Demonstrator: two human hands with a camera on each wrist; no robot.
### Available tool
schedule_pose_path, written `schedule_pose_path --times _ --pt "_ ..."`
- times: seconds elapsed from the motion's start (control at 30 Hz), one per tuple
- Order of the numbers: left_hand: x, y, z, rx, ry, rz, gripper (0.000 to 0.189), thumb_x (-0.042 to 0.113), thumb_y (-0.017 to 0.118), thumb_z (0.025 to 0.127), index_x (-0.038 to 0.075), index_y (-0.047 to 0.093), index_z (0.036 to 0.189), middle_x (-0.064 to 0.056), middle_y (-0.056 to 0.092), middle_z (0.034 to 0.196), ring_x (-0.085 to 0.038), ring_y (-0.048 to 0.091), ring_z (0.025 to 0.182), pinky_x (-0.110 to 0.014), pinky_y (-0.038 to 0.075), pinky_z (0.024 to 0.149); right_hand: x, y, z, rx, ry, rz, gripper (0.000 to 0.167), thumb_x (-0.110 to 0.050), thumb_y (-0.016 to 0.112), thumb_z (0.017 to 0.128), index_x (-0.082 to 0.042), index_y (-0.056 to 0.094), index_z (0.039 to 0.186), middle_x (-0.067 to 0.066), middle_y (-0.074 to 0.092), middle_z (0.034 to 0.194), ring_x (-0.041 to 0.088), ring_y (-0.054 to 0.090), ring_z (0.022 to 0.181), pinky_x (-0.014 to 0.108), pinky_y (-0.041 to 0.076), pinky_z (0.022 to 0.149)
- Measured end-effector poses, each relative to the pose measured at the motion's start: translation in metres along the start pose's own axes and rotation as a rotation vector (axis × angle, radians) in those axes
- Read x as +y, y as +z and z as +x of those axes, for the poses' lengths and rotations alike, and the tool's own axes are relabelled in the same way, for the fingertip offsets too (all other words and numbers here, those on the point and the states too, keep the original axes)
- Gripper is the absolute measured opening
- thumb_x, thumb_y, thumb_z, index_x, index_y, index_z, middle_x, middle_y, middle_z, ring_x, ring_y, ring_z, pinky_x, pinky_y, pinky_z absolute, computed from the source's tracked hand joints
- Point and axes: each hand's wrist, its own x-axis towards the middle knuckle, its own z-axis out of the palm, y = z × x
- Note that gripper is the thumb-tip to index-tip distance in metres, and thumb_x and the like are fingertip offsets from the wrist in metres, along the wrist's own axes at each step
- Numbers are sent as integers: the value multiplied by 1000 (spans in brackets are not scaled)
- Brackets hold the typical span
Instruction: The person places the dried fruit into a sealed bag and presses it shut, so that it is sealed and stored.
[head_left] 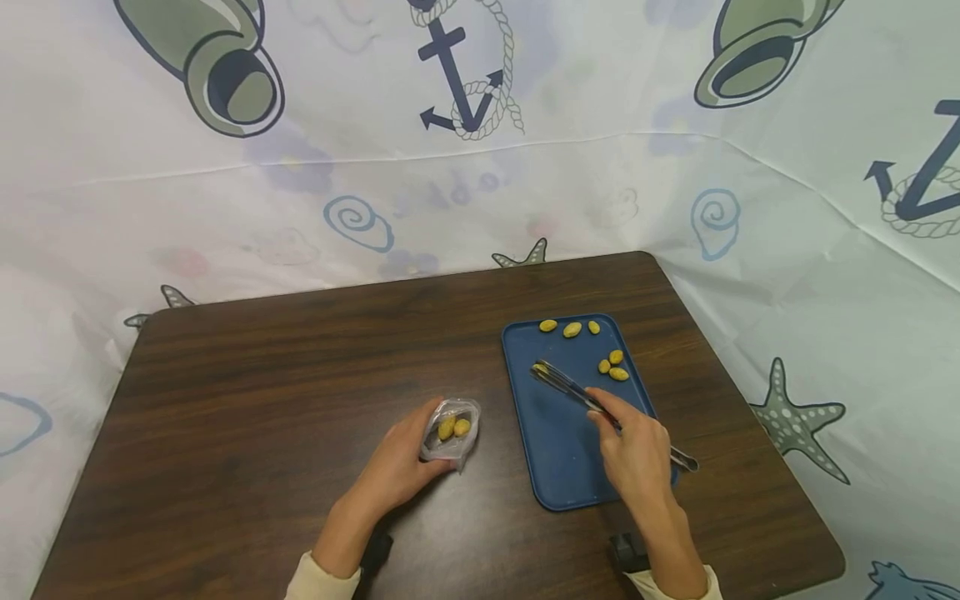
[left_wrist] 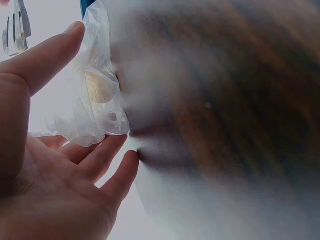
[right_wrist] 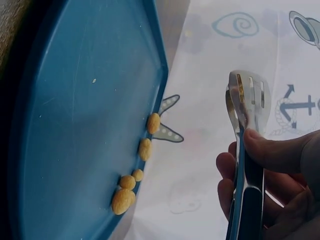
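A sea-patterned sheet [head_left: 600, 192] backs the dark wood-grain desk [head_left: 262, 400]; a blue tray [head_left: 562, 458] lies toward its right edge. Over the tray's near right corner, the right hand [head_left: 636, 446] grips metal tongs [head_left: 573, 390]. Beyond the tray's left edge, the left hand [head_left: 397, 462] holds a clear plastic bag [head_left: 468, 443]. Small yellow nuggets [head_left: 572, 330] line the tray's far and right edges; two show inside the bag.

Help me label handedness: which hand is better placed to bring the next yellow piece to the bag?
Probably the right hand: it holds tongs over the tray, where yellow pieces lie. The left hand holds the bag, off the tray.
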Motion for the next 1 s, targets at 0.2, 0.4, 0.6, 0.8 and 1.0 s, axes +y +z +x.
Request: schedule_pose_path --times 0.2,0.4,0.6,0.8,1.0 --pt "-1 1 1 -4 1 4 94 31 89 82 11 38 158 -14 53 155 -37 51 142 -57 40 116 1 0 -1 11 -52 -3 33 -5 82 84 -10 79 116 12 81 101 15 61 63 27 40 55" --pt "0 1 1 -5 -7 1 94 31 89 82 12 38 158 -13 53 155 -37 51 141 -58 40 116 -2 0 -1 -10 -74 -8 33 -5 82 85 -11 79 117 11 80 106 16 66 69 29 46 59" --pt "1 0 0 -5 -14 -3 94 31 89 82 12 38 159 -14 53 154 -38 51 141 -58 41 115 -7 2 -3 -38 -58 0 32 -6 81 86 -12 78 117 12 80 106 21 72 75 39 56 65" --pt "1 0 0 -3 -9 3 95 30 89 82 11 37 159 -15 52 156 -38 50 142 -58 40 117 -8 6 -4 -9 -111 -2 31 -6 83 84 -12 79 115 11 81 102 17 70 69 34 54 61" --pt "1 0 0 -5 -7 2 95 30 89 82 11 37 159 -14 52 156 -38 50 142 -58 40 117 -8 5 -4 -18 -104 4 32 -4 82 84 -11 79 115 11 81 103 11 57 63 25 44 59"
